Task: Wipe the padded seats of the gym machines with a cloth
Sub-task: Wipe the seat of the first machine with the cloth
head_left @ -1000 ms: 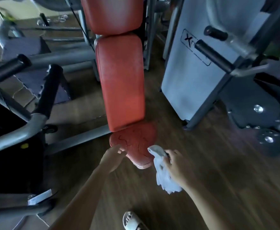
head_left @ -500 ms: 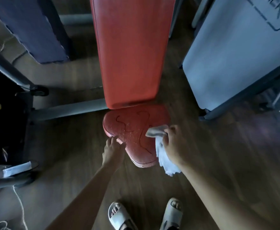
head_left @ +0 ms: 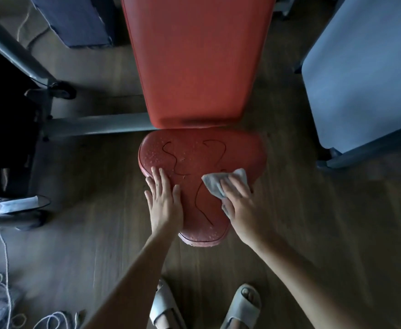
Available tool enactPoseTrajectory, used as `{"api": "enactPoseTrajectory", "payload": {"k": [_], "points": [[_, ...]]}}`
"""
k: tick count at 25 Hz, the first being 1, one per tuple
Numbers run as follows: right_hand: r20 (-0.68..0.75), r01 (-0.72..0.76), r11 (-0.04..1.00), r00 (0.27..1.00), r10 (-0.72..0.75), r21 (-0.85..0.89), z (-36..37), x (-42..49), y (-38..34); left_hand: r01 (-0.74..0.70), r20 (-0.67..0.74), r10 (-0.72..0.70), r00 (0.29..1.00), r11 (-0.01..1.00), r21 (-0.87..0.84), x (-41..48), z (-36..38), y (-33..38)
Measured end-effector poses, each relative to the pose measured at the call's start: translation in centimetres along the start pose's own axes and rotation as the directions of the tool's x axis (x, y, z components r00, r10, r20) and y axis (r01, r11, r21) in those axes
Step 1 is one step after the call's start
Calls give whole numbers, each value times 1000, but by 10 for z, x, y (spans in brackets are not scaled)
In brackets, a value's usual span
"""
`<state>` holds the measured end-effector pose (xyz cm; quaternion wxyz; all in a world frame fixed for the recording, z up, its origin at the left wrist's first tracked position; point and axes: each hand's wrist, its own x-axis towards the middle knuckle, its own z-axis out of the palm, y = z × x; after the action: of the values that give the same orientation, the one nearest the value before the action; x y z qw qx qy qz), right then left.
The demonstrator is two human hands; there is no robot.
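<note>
Cloth (head_left: 215, 184) sits right on the red seat (head_left: 194, 153), pressed under our right hand (head_left: 242, 205), fingers (head_left: 236, 186) flat; our left hand (head_left: 165, 203) rests flat, released, near-left. We should press evenly, sweeping overlapping strokes left through the droplets (head_left: 154, 155).

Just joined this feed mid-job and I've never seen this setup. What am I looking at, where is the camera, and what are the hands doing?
There is no robot here: a person wears one wide-angle camera on the head, so you look down along their arms. The red heart-shaped pad is a gym machine's seat, its red back pad above it in the picture. The left hand rests flat on the seat's left side. The right hand presses a pale cloth flat on the right side. Dark wavy lines and pale specks mark the seat. Sandalled feet stand on the wood floor.
</note>
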<state>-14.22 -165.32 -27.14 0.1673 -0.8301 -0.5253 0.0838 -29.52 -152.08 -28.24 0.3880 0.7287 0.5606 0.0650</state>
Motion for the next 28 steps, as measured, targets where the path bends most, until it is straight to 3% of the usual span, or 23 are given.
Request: {"api": "enactPoseTrajectory", "payload": {"k": [2, 4, 7, 13, 19, 22, 25, 28], "points": [[-46, 81, 992, 995, -86, -95, 0, 20, 14, -11, -30, 13, 999, 999, 51, 2, 3, -6], [-66, 57, 986, 995, -68, -160, 5, 51, 25, -7, -25, 9, 1000, 996, 92, 4, 6, -8], [-81, -78, 991, 994, 69, -113, 15, 68, 18, 2, -21, 1, 1000, 987, 161, 5, 7, -9], [-51, 52, 989, 997, -60, -141, 9, 28, 14, 10, -25, -4, 1000, 977, 214, 5, 7, -8], [-56, -92, 978, 995, 83, -186, 18, 70, 27, -4, -35, 13, 999, 974, 227, 6, 8, -8], [-89, 2, 994, 996, -12, -110, 13, 34, 11, -12, -23, 17, 1000, 977, 213, 7, 7, -10], [-12, 112, 980, 993, -115, -167, 12, 41, 20, -26, -17, 30, 999, 978, 207, 6, 5, -10], [122, -19, 975, 991, 48, -221, 17, 81, 26, -23, -2, 24, 1000, 978, 207, 6, 2, -8]]}}
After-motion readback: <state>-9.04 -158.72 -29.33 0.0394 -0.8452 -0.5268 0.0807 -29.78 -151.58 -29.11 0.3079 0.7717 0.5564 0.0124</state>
